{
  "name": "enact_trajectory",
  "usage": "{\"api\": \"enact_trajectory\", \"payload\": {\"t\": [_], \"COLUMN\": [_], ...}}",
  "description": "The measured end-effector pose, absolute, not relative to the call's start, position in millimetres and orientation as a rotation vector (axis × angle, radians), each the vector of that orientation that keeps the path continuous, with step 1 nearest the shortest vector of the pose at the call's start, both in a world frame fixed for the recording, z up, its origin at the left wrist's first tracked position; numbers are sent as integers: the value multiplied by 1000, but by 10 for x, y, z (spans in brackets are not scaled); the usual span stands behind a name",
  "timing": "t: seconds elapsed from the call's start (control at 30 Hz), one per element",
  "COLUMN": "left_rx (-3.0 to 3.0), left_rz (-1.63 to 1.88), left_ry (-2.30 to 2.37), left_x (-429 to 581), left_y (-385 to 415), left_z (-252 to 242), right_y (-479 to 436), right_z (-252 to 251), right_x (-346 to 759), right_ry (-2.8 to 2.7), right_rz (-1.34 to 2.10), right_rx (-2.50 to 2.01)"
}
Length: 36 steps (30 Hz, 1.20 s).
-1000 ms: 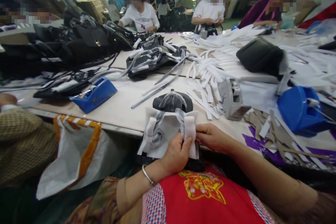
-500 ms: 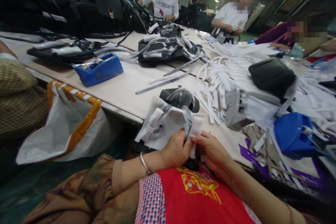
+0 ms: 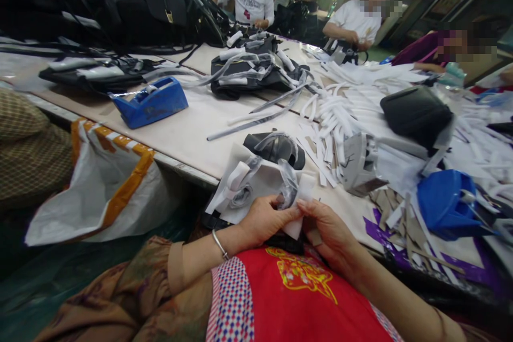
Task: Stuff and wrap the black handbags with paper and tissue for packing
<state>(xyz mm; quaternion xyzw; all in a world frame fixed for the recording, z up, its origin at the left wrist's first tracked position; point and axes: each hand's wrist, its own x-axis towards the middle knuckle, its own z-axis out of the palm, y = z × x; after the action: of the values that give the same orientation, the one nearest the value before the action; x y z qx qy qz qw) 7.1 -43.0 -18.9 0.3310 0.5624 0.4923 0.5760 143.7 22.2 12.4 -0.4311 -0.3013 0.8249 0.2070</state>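
Observation:
A black bag (image 3: 274, 149) with a sheet of white foam (image 3: 262, 184) over its near part leans at the table's front edge by my lap. My left hand (image 3: 266, 219), a bracelet at its wrist, pinches a white foam strip (image 3: 294, 224) near a grey plastic-wrapped strap (image 3: 287, 184). On the same strip's right side, the fingers of my right hand (image 3: 326, 227) are closed, thumb on top. The fingertips of both hands are close together. A second wrapped piece with a coiled strap (image 3: 241, 196) lies on the foam to the left.
Blue tape dispensers (image 3: 150, 101) (image 3: 449, 206) and a grey one (image 3: 360, 165) stand on the table (image 3: 192, 133). White foam strips (image 3: 332, 117) are heaped right. Black bags (image 3: 248, 75) lie further back. A white sack (image 3: 132, 214) hangs left. People work across the table.
The foam strip between my hands has turned and spread outward. My left hand has shifted slightly left, its thumb now reaching along the strip, and my right hand's fingers have moved a little.

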Motion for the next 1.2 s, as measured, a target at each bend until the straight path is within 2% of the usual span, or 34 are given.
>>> {"api": "enact_trajectory", "payload": {"t": [0.23, 0.47, 0.63, 0.77, 1.0, 1.2], "left_rx": [946, 891, 888, 853, 810, 884], "left_rz": [1097, 1064, 1046, 1036, 1086, 1091], "left_ry": [1407, 1381, 1398, 1415, 1413, 1433], "left_x": [62, 62, 67, 74, 85, 84], "left_y": [-426, -426, -419, -419, -419, -419], "left_z": [-143, -98, -168, -168, -140, -136], "right_y": [328, 584, 652, 723, 752, 839], "right_z": [145, 215, 213, 165, -38, 198], "right_x": [1555, 1855, 1799, 1752, 1756, 1760], "right_ry": [-1163, -2067, -2190, -2255, -2190, -2248], "right_rz": [2324, 1942, 1689, 1763, 1895, 1413], "right_rx": [-1177, -1296, -1197, -1049, -1054, -1056]}}
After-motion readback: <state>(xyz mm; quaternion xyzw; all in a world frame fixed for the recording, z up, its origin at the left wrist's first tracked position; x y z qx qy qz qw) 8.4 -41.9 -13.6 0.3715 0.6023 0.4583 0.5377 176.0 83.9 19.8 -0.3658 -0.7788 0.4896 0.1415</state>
